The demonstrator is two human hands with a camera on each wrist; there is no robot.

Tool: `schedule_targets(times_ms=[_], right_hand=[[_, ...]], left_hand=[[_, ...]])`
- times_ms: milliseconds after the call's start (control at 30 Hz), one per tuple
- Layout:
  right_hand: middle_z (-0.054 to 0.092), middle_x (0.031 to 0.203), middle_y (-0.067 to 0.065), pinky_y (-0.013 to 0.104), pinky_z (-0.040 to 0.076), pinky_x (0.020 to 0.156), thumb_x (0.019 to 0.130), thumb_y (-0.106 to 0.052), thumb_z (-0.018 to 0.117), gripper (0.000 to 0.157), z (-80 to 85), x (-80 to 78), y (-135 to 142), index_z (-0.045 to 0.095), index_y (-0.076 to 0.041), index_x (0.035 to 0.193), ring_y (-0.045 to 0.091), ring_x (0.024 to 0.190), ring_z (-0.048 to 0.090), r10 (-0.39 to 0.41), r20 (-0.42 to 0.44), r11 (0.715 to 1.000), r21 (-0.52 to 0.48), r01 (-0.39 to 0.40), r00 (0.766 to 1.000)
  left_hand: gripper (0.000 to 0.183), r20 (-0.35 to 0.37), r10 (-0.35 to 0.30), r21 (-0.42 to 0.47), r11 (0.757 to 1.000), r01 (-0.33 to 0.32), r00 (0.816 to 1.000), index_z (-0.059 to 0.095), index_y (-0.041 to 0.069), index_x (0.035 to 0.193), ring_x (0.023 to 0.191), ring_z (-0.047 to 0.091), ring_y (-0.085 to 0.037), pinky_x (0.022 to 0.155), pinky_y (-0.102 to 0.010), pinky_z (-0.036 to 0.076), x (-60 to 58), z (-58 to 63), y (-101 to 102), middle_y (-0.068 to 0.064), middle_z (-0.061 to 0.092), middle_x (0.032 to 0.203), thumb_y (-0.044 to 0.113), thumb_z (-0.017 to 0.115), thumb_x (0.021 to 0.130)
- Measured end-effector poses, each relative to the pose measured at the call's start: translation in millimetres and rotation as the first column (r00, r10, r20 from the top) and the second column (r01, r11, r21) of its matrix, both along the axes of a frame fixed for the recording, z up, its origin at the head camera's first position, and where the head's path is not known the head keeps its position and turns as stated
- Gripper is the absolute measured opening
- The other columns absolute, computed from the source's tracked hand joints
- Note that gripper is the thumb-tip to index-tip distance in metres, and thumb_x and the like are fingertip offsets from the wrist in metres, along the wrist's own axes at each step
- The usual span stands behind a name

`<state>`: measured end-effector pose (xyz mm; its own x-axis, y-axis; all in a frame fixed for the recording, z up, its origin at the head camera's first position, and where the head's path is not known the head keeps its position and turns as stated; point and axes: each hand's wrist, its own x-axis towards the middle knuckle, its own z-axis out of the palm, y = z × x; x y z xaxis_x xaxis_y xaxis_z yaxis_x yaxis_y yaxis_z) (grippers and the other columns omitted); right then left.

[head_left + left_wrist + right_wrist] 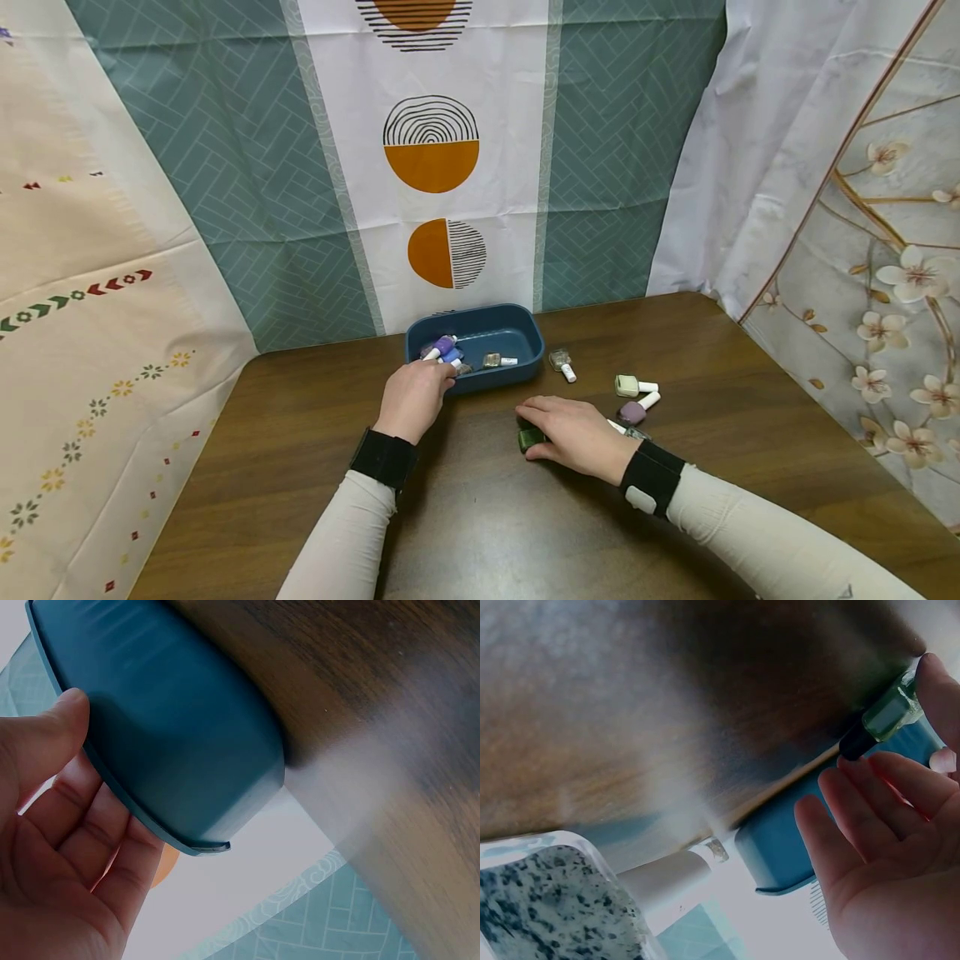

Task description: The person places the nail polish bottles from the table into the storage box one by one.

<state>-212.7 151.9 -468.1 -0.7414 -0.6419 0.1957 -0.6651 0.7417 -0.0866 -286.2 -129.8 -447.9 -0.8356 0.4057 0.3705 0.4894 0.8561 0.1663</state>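
Observation:
At the back of the table stands a dark blue plastic bin [534, 354]. My left hand [415, 398] holds its near left rim, thumb on the outer wall [172, 727] and fingers over the edge. Inside the bin, a purple nail polish bottle [444, 345] and several others lie at the left, with a small glittery bottle [492, 360] near the middle. Right of centre, my right hand [577, 433] pinches a green nail polish bottle [890, 712] with a black cap between thumb and fingertips, low over the table. The hand partly covers this bottle in the head view.
Right of the bin lies a clear glittery bottle [559, 360]. Farther right are a pale cream bottle [626, 385] and a mauve bottle [632, 412]. A speckled bottle [555, 907] lies beside my right hand. Patterned cloth [322, 167] hangs behind the table.

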Motion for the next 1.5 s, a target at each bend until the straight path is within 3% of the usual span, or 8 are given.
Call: schedule_targets(times_ms=[900,1500], right_hand=[[0.072,0.135,0.012,0.044,0.063,0.096,0.094,-0.041,0.091,0.066,-0.2,0.9,-1,0.07,-0.001,0.142,0.025,0.118,0.071,-0.016,-0.03,1.0,-0.014,0.015,0.999],[0.072,0.139,0.013,0.045,0.063,0.098,0.092,-0.043,0.092,0.07,35.7,-1.5,-1,0.069,-0.002,0.145,0.027,0.124,0.072,-0.027,-0.068,0.997,-0.07,0.022,0.997]], left_hand=[[0.01,0.011,0.003,0.001,1.0,-0.003,1.0,0.087,0.012,0.108,0.088,0.076,-0.027,0.084,-0.046,0.064,0.4,-0.3,0,-0.007,0.083,0.103,0.016,0.085,0.099],[0.01,0.006,-0.002,0.01,1.0,0.002,1.0,0.087,0.013,0.108,0.087,0.076,-0.027,0.084,-0.047,0.064,0.1,0.4,0,-0.008,0.083,0.103,0.015,0.086,0.098]])
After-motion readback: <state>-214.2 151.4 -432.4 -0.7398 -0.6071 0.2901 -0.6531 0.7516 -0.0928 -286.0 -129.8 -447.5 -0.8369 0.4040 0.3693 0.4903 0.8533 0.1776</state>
